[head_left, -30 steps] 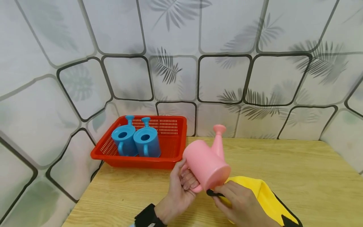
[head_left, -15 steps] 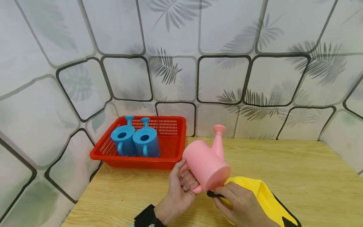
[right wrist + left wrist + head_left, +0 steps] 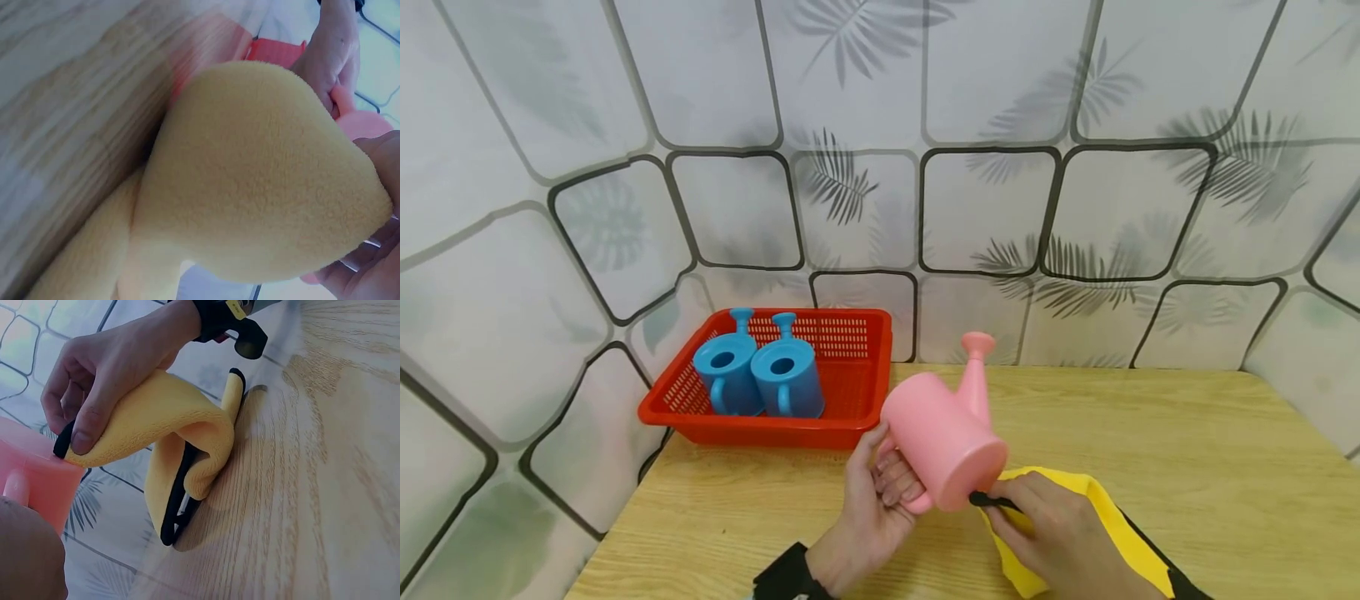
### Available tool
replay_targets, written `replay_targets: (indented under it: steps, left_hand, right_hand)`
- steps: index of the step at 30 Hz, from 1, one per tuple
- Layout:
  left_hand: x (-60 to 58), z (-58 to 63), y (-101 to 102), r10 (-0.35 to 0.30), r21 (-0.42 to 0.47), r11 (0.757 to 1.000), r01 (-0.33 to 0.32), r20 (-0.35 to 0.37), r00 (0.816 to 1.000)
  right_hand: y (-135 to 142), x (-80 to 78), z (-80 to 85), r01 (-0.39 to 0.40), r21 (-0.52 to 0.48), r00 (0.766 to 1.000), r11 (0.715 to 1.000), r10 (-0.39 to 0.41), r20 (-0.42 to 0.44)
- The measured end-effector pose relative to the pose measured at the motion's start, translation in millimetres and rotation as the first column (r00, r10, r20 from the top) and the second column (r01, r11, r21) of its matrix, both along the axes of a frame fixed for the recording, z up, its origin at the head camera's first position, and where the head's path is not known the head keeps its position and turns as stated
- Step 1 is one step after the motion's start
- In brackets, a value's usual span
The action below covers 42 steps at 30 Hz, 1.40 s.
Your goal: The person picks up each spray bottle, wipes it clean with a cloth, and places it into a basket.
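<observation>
In the head view a pink watering can (image 3: 936,433) is held off the table, tilted with its base toward the lower right and its spout pointing up. My left hand (image 3: 880,500) grips it by the handle, fingers curled through. My right hand (image 3: 1060,525) pinches a yellow cloth (image 3: 1105,508) with black edging, close to the can's base. In the left wrist view the cloth (image 3: 169,419) hangs folded from the pinching thumb and fingers and reaches the table. The same cloth (image 3: 262,175) fills most of the right wrist view and hides part of the right hand.
A red plastic basket (image 3: 850,429) stands at the back left of the wooden table (image 3: 1187,450). Two blue watering cans (image 3: 788,379) stand side by side in its left part. A patterned curtain-like wall (image 3: 985,208) rises behind the table's rear edge.
My right hand and the cloth's pinched edge have shifted slightly right and up along the can's base. The left hand keeps its grip on the pink watering can, nearly unmoved.
</observation>
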<state>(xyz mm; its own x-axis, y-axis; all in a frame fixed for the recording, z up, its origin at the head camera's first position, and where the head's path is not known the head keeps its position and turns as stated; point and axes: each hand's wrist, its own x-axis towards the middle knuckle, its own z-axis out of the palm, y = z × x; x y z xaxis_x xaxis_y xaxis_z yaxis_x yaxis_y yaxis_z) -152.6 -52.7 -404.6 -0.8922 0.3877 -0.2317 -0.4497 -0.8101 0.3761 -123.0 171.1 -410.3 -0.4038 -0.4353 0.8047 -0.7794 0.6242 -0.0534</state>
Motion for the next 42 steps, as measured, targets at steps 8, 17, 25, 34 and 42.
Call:
replay_targets:
  steps: [8, 17, 25, 34, 42]
  left_hand:
    - [-0.6, -0.7, -2, 0.002, 0.006, 1.0, -0.002, -0.005, 1.0]
    - [0.1, -2.3, -5, -0.001, 0.015, 1.0, 0.001, 0.0, 1.0]
    - [-0.8, -5.4, -7, -0.014, -0.019, 1.0, 0.013, -0.026, 1.0]
    - [-7.3, -7.4, -17, -0.078, -0.447, 0.894, -0.039, -0.241, 0.967]
    - [-15.7, -7.7, -23, -0.335, -0.81, 0.556, -0.186, -0.422, 0.842]
  right_hand:
    - [12, -5.5, 3.3, 0.096, -0.031, 0.995, 0.995, -0.096, 0.007]
    - [21, -6.3, 5.7, 0.159, -0.047, 0.986, 0.986, -0.157, 0.048]
    - [27, -6.9, 5.9, 0.148, -0.085, 0.987, 0.985, -0.142, 0.08]
    - [29, -3.0, 15.5, 0.088, -0.193, 0.99, 0.977, -0.065, 0.126]
    - [23, -1.0, 24.0, 0.038, -0.267, 0.996, 0.963, -0.013, 0.093]
